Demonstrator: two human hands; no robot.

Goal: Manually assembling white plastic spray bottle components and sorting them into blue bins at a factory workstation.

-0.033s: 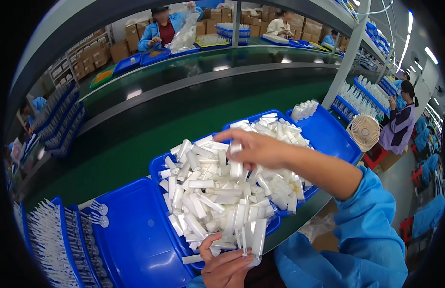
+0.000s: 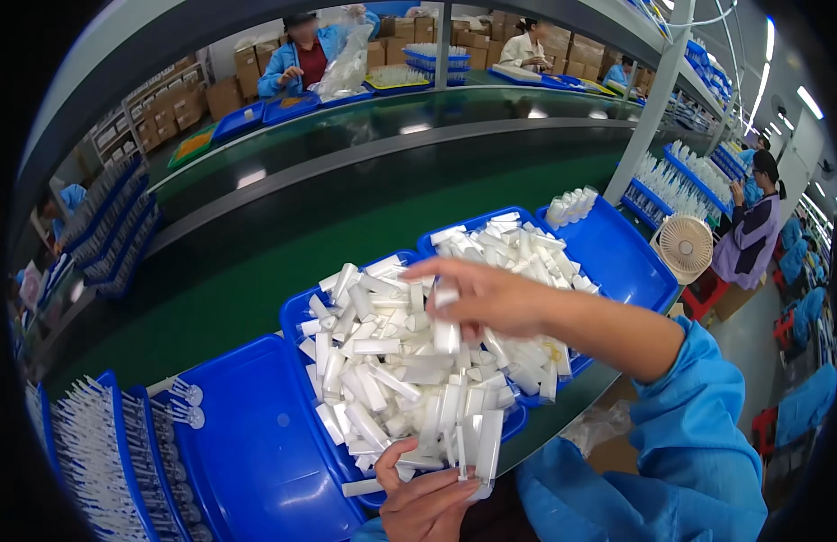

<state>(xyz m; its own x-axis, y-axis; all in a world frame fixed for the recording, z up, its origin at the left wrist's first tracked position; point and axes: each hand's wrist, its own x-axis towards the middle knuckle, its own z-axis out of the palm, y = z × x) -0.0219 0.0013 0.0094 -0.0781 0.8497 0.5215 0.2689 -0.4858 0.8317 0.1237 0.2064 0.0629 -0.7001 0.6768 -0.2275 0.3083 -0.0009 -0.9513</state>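
Note:
My left hand (image 2: 427, 508), low in the middle, is closed around a few clear plastic tubes with white inside (image 2: 486, 447), held upright. Above the heap, my right hand (image 2: 490, 298) pinches one whitish plastic tube (image 2: 446, 323) between thumb and fingers, its index finger stretched out to the left. Slight motion blur softens that hand. Beneath both hands, a blue tray (image 2: 296, 307) is piled with similar loose white tubes (image 2: 369, 384). A second blue tray (image 2: 427, 240) behind it carries another heap (image 2: 518, 248), partly covered by my right forearm.
At left stands a blue tray (image 2: 247, 443) beside racks of thin clear-stemmed parts (image 2: 102, 452). Another blue tray (image 2: 617, 253) at right holds several clear tubes (image 2: 572, 207). Beyond runs a green conveyor belt (image 2: 210, 298). A metal post (image 2: 649, 117), a fan (image 2: 686, 247) and co-workers are around.
My right hand has dipped very slightly with the tube in it. My left hand has stayed in place.

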